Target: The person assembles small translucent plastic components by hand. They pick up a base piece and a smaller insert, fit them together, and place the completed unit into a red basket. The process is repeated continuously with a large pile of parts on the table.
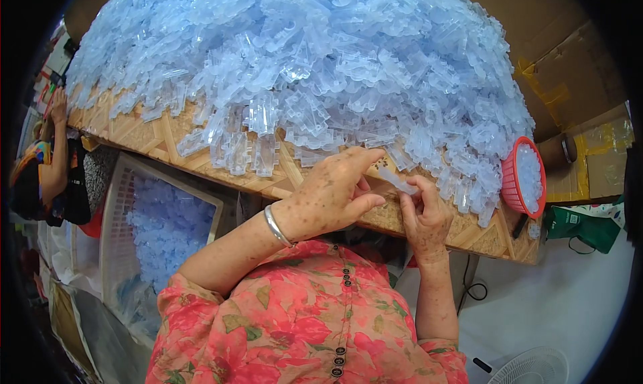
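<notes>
Between the thumb and fingers of my right hand (429,216) is a small clear plastic piece (396,181), tilted over the table's front edge. My left hand (335,189), with a silver bangle at its wrist, is just left of that piece. Its thumb and index finger are spread apart, and I see nothing between them; the other fingers are partly hidden. Beyond both hands rises a large heap of similar clear, bluish plastic pieces (321,62). Some of them lie singly along the near edge of the wood-patterned table (288,159).
At the table's right end a red plastic basket (512,183) holds more pieces. A white crate (114,230) with bluish pieces stands below left. Cardboard (569,69) and a green bag (586,226) are at right. Another person's arm (59,143) shows at far left.
</notes>
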Available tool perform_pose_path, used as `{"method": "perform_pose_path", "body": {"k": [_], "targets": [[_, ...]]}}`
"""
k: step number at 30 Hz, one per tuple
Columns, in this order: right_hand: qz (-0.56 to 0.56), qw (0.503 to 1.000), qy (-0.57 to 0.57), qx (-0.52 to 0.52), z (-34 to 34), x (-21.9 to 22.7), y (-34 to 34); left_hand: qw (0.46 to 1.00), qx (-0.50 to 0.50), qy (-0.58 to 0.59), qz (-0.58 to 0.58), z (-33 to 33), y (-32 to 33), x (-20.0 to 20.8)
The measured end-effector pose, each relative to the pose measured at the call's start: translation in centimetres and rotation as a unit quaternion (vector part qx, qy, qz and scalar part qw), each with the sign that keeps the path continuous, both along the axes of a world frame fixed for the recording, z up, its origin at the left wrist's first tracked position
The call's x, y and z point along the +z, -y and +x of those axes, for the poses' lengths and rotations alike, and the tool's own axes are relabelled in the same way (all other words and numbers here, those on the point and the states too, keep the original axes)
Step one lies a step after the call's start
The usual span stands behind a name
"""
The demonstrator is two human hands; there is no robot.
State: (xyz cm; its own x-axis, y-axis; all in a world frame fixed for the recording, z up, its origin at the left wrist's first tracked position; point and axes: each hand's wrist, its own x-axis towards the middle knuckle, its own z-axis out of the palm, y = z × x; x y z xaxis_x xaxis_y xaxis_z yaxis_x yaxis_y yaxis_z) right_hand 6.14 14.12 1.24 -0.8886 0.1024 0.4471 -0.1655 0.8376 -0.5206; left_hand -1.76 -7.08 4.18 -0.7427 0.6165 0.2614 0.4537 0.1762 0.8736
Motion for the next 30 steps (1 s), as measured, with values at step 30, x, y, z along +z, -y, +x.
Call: {"method": "perform_pose_path", "body": {"k": [30], "targets": [[-0.534, 0.816, 0.191, 0.11, 1.0, 1.1, -1.2, 0.987, 0.07, -0.097, -0.106, 0.2, -2.6, -1.9]]}}
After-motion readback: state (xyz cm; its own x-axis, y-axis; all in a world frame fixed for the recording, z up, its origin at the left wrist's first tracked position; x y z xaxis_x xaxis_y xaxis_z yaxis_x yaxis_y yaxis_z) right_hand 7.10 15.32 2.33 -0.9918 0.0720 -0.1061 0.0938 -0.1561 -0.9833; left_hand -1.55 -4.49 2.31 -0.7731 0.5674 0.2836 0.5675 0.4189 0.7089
